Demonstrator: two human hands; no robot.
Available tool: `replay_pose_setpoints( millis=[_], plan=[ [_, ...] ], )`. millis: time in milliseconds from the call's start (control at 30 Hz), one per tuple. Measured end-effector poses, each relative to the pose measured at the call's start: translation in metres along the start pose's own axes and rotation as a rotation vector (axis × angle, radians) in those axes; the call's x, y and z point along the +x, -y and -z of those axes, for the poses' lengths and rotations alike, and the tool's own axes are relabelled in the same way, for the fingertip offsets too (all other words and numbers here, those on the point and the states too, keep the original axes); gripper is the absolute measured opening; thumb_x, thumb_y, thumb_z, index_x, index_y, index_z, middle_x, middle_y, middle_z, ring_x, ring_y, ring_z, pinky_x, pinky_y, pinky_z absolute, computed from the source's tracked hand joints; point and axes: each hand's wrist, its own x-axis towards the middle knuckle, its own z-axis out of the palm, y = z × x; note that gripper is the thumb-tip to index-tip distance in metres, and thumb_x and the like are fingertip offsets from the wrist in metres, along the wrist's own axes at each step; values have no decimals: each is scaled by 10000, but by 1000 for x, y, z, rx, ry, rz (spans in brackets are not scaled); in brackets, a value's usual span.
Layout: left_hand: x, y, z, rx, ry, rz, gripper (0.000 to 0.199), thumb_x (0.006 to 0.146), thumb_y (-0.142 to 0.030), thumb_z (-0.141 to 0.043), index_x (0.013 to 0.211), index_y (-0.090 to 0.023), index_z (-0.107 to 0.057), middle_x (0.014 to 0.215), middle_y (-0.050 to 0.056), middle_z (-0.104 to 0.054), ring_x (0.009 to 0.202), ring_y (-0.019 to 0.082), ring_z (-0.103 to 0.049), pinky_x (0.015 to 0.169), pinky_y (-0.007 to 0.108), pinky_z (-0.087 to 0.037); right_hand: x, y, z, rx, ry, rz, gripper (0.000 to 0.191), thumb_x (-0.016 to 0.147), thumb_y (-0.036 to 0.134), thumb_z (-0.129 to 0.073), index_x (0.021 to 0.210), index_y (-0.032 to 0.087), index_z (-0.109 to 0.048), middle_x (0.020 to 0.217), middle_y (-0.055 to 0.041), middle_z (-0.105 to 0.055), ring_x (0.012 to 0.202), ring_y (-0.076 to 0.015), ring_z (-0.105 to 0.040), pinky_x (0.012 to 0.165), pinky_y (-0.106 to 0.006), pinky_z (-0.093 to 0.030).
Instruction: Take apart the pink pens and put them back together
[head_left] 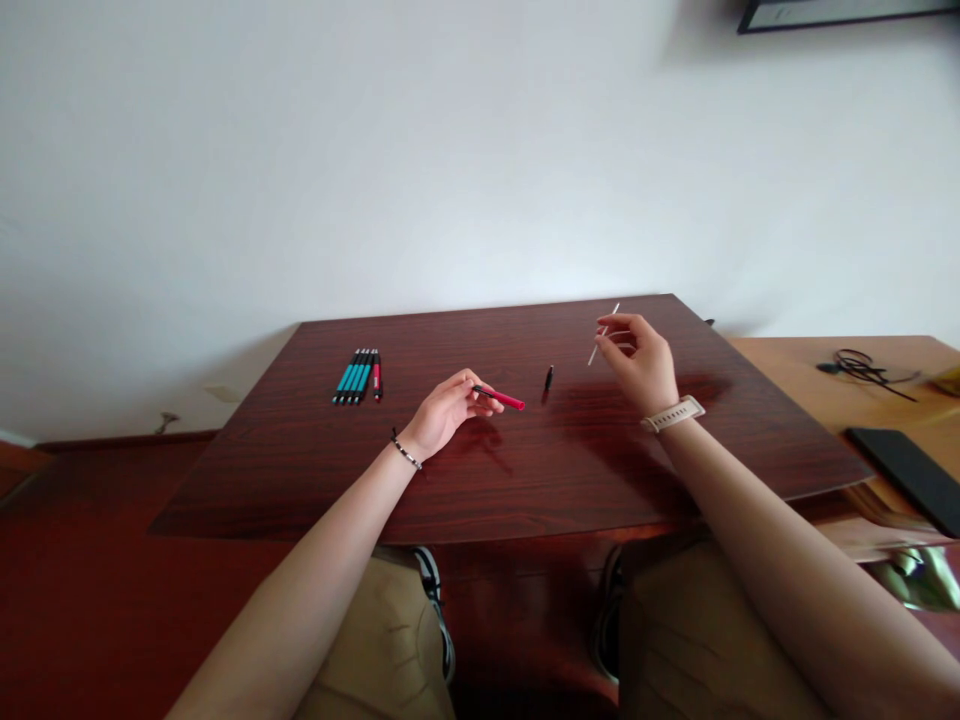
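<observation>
Between the thumb and fingers of my left hand is a red pen barrel with a black part at the hand end, held above the table and pointing right. My right hand pinches a thin white pen refill, tilted over the table's far right part. A short black pen piece lies on the table between my hands. Left of my left hand, several teal pens lie side by side, with a red and black pen at the right end of the row.
The dark wooden table stands against a white wall. At the right, a lighter wooden desk carries a coiled black cable and a flat black device. My legs are under the table's near edge.
</observation>
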Motion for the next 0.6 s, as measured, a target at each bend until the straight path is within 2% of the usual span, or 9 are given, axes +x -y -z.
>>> replay_pose_setpoints(
  millis=[133, 267, 400, 600],
  plan=[
    [0, 0, 0, 10, -1, 4, 330, 1015, -465, -693, 972, -138, -694, 968, 128, -783, 977, 262, -775, 854, 336, -569, 4, -31, 5, -285, 118, 70, 382, 908, 348, -712, 1262, 207, -700, 1081, -114, -718, 943, -287, -698, 916, -483, -589],
    [0, 0, 0, 10, -5, 7, 323, 1014, -463, -693, 967, -143, -692, 963, 118, -784, 971, 256, -775, 856, 334, -568, 3, -50, 0, -439, 262, 106, 416, 891, 377, -747, 1253, 178, -704, 1071, -136, -725, 1038, -343, -674, 1006, -531, -540],
    [0, 0, 0, 12, -9, 7, 320, 1013, -461, -694, 960, -146, -692, 950, 114, -781, 967, 255, -773, 851, 333, -567, 1, -56, -6, -553, 377, 112, 432, 921, 441, -723, 1269, 184, -718, 1138, -158, -731, 1078, -368, -659, 1006, -527, -520],
    [0, 0, 0, 23, -2, 8, 332, 1017, -472, -688, 970, -143, -682, 951, 118, -781, 963, 251, -769, 854, 341, -563, -1, -57, -10, -662, 429, 64, 470, 990, 503, -630, 1311, 178, -740, 1209, -177, -719, 1139, -381, -625, 1005, -513, -497]
  ],
)
